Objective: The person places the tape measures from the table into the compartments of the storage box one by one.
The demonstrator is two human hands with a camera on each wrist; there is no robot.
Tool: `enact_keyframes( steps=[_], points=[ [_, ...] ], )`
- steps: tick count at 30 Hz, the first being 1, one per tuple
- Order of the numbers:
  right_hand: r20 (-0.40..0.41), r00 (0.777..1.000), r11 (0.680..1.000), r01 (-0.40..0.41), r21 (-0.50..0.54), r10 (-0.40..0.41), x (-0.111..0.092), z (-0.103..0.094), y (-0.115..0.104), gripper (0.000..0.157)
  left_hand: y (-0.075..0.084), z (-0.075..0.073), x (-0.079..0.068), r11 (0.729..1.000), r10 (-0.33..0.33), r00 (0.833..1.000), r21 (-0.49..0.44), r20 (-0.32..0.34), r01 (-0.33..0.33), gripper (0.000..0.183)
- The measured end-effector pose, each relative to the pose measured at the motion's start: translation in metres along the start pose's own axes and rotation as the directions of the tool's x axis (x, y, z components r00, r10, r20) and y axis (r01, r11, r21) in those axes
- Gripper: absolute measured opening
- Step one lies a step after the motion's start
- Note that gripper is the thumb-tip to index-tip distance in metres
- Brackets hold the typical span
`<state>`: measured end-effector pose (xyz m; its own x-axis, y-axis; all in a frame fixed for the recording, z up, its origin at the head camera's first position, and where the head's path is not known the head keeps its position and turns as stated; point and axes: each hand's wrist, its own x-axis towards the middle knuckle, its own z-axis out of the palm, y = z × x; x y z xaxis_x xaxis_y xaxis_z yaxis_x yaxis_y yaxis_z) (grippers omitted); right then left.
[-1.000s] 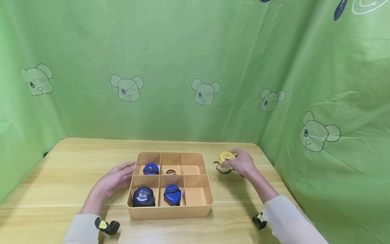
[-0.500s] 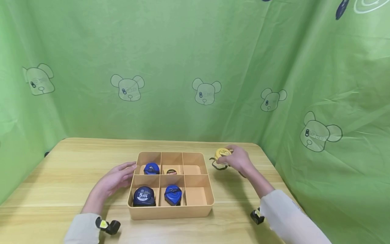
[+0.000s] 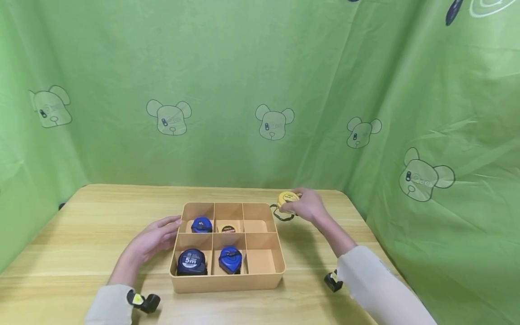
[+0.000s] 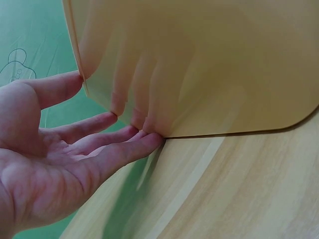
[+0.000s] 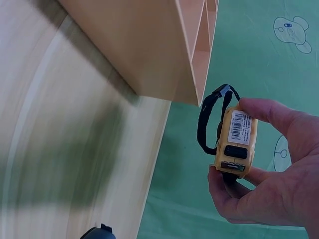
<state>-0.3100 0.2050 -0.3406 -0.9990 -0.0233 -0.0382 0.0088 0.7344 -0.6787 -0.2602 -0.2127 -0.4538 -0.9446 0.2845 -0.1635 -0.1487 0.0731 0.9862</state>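
My right hand point(image 3: 309, 205) pinches a yellow tape measure point(image 3: 287, 198) in the air, off the back right corner of the tan divided box point(image 3: 227, 283). In the right wrist view the tape measure point(image 5: 238, 134) shows a barcode label, and a black wrist strap point(image 5: 205, 122) loops from it. My left hand point(image 3: 156, 237) touches the box's left wall with outstretched fingertips; the left wrist view shows these fingers point(image 4: 99, 164) along the wall. Inside the box lie a dark blue 5m tape measure point(image 3: 192, 262), two blue tape measures point(image 3: 230, 260) point(image 3: 201, 225) and a yellow one point(image 3: 227, 229), partly hidden by a divider.
The box stands on a wooden table point(image 3: 122, 203). Its two right compartments point(image 3: 260, 262) hold nothing visible. A green curtain point(image 3: 219, 153) with bear heads hangs behind and along the sides. Small black cameras point(image 3: 146, 303) are strapped at both wrists.
My right hand has carried the yellow tape measure leftward and slightly farther back, closer to the box's back right corner. The left hand and the box have stayed put.
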Motion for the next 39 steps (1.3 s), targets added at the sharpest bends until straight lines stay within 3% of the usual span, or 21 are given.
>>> enact_keyframes(
  steps=[24, 39],
  points=[
    [0.02, 0.997, 0.997, 0.07, 0.045, -0.071, 0.001, 0.022, -0.028, 0.073, 0.001, 0.001, -0.001, 1.0, -0.01, 1.0, -0.008, -0.009, 0.01, 0.068],
    [0.015, 0.996, 0.996, 0.083, 0.014, -0.083, 0.001, 0.039, -0.038, 0.08, 0.0, 0.001, 0.0, 1.0, -0.001, 1.0, -0.01, -0.004, 0.001, 0.07]
  ],
)
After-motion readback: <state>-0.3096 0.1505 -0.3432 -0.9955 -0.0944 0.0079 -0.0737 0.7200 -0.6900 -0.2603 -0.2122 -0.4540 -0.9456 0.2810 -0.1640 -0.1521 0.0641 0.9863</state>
